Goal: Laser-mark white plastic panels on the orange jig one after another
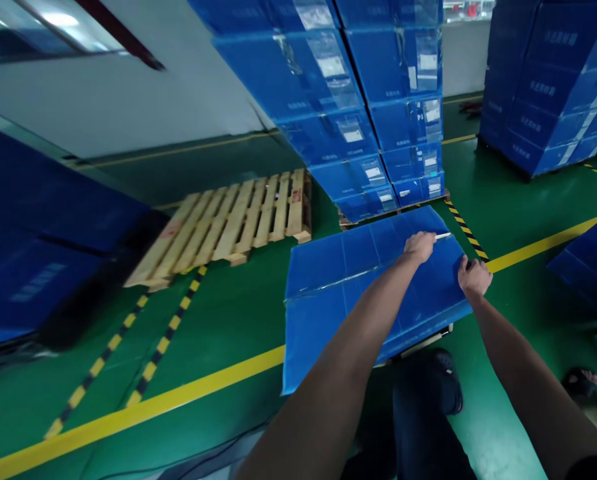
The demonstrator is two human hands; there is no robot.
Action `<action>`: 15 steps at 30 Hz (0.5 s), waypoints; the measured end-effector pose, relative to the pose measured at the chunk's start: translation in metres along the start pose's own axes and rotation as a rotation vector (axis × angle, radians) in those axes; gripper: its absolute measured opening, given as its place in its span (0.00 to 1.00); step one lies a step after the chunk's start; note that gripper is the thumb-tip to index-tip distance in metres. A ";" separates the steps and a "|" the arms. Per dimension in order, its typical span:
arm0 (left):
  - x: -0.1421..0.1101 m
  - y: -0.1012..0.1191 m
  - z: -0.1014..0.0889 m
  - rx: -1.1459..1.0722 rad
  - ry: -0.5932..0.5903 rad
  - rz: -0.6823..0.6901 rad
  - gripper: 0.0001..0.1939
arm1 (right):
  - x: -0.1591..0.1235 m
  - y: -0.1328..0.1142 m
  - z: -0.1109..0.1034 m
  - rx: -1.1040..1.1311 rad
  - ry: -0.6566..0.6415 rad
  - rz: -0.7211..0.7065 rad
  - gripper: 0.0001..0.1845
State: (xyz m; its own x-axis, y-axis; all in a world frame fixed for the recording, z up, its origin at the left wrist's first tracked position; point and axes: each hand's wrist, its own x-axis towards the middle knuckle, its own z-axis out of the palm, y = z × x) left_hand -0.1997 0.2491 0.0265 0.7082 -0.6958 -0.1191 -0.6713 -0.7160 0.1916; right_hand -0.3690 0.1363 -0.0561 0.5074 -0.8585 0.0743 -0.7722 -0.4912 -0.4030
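A flat blue corrugated plastic sheet (348, 287), creased into panels, lies in front of me above the green floor. My left hand (419, 245) rests closed on its far part and grips a thin white stick-like item (442, 236) that I cannot name. My right hand (474, 276) grips the sheet's right edge with curled fingers. Below the sheet, my dark trouser leg and shoe (446, 387) show.
An empty wooden pallet (228, 223) lies on the floor to the left. Tall stacks of blue boxes (358, 100) stand on a pallet just behind the sheet, more blue boxes (543, 87) at the far right and blue material (38, 253) at left. Yellow lines (178, 393) cross the floor.
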 end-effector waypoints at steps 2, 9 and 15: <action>-0.001 -0.001 -0.003 0.018 -0.010 0.004 0.21 | 0.000 0.000 0.000 -0.002 0.001 0.002 0.32; 0.000 0.003 -0.019 0.097 -0.065 0.021 0.22 | 0.001 0.002 0.002 -0.019 -0.005 -0.003 0.32; -0.008 -0.025 -0.031 0.186 -0.143 0.019 0.23 | 0.001 0.004 0.003 -0.018 0.006 -0.006 0.31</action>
State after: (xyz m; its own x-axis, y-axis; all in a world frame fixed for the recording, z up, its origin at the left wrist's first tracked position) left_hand -0.1819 0.2746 0.0524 0.6657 -0.7007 -0.2568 -0.7223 -0.6914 0.0141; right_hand -0.3703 0.1343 -0.0603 0.5100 -0.8563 0.0818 -0.7758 -0.4990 -0.3861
